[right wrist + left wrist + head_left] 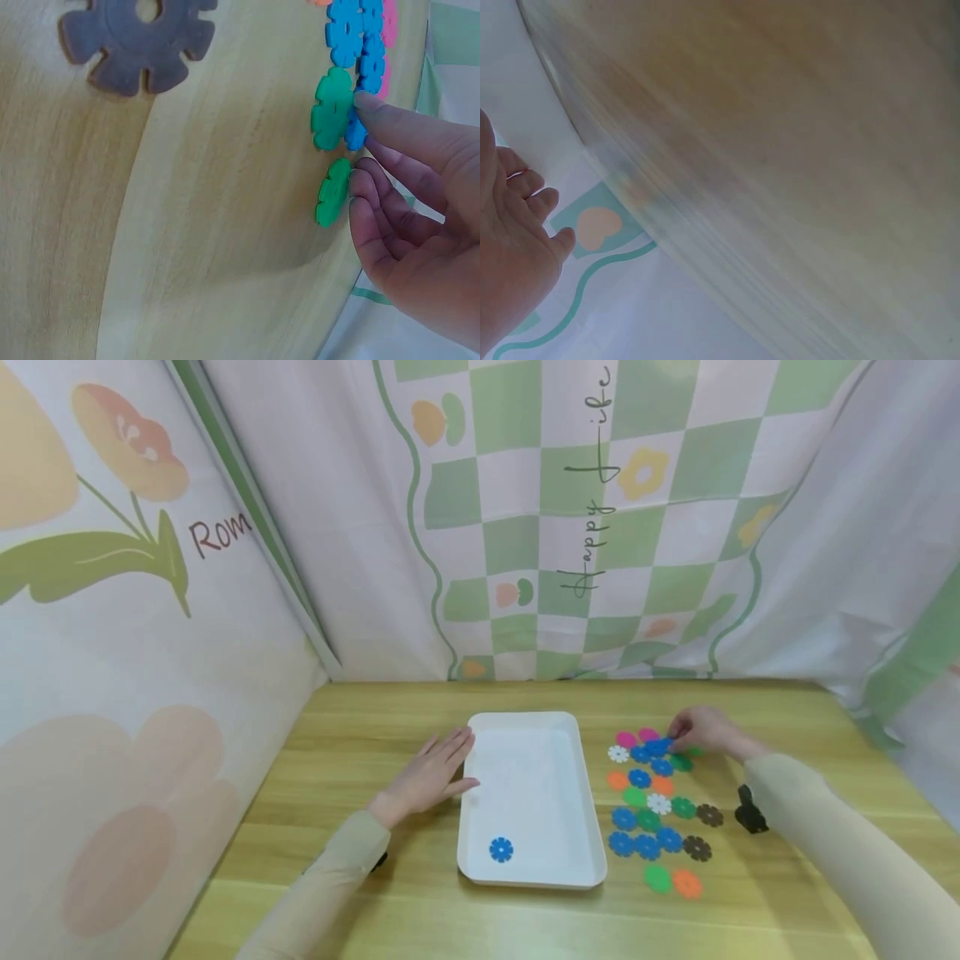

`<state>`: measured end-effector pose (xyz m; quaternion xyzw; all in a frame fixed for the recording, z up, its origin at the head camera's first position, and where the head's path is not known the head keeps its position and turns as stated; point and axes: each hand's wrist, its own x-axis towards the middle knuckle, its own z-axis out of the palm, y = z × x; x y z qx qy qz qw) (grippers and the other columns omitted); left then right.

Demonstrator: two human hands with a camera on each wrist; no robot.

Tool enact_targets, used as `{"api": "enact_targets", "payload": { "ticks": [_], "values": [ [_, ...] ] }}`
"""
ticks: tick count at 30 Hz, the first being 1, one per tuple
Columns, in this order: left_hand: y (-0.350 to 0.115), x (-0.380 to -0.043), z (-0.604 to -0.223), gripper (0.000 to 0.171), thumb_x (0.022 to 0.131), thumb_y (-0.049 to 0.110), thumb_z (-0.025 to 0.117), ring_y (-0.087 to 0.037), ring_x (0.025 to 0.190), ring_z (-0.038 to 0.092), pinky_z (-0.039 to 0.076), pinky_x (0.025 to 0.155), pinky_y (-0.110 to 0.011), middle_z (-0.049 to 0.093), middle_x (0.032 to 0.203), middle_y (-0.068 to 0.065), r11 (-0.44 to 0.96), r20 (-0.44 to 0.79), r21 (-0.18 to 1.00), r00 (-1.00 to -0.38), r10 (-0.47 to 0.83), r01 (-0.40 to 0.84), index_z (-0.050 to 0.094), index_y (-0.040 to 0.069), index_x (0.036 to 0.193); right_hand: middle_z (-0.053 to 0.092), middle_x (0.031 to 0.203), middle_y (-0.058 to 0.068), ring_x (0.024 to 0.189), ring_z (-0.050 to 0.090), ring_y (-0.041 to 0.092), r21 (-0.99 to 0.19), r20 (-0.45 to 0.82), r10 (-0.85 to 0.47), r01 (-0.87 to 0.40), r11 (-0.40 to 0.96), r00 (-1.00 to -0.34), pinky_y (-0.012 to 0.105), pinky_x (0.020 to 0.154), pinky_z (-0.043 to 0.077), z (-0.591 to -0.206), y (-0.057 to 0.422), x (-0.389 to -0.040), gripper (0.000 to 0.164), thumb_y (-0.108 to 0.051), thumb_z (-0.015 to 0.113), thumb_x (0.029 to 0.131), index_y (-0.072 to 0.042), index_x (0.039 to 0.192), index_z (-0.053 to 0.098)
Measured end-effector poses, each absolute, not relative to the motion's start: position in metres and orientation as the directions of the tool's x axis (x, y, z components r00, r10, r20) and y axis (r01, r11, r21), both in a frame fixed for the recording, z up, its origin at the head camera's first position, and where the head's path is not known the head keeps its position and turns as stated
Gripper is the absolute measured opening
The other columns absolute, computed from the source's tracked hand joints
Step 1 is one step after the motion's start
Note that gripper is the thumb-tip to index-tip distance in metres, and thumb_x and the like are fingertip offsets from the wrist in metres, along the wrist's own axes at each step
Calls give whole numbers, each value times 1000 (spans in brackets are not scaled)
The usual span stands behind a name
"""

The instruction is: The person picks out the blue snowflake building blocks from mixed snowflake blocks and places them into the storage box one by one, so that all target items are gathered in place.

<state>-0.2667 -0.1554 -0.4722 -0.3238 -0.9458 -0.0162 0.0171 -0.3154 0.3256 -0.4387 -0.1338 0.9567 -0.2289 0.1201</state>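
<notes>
My left hand (427,777) lies with straight fingers at the left rim of a white tray (528,777); in the left wrist view part of the left hand (517,232) shows. One blue snowflake disc (501,849) lies in the tray's near left corner. At the far end of the loose discs, my right hand (705,731) pinches a blue snowflake disc (658,747) between thumb and finger. From the right wrist, the thumb of the right hand (427,195) is against that blue disc (355,133), beside a green disc (332,109) and a smaller-looking green one (334,192).
Right of the tray, several discs lie in loose rows: pink (626,740), white (659,803), orange (687,884), green (657,879) and brown (697,848). Wooden tabletop (360,710) surrounds them. A patterned curtain (510,543) hangs behind the table.
</notes>
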Motion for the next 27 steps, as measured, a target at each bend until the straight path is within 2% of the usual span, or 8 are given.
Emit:
{"api": "enact_targets", "payload": {
  "ticks": [17, 27],
  "values": [
    [-155, -268, -475, 79, 102, 59, 37, -23, 155, 21, 21, 126, -49, 17, 167, -8, 796, 27, 24, -796, 604, 605, 17, 8, 159, 65, 87, 14, 79, 60, 21, -493, -157, -301, -189, 849, -941, 28, 67, 51, -438, 324, -314, 29, -12, 79, 79, 6, 94, 61],
    [-156, -267, -473, 79, 102, 58, 38, -24, 155, 21, 21, 126, -49, 17, 167, -9, 799, 27, 30, -799, 601, 601, 17, 8, 159, 67, 93, 14, 83, 60, 19, -536, -158, -313, -185, 824, -936, 29, 69, 53, -438, 336, -313, 23, -12, 71, 87, 4, 100, 63]
  ]
}}
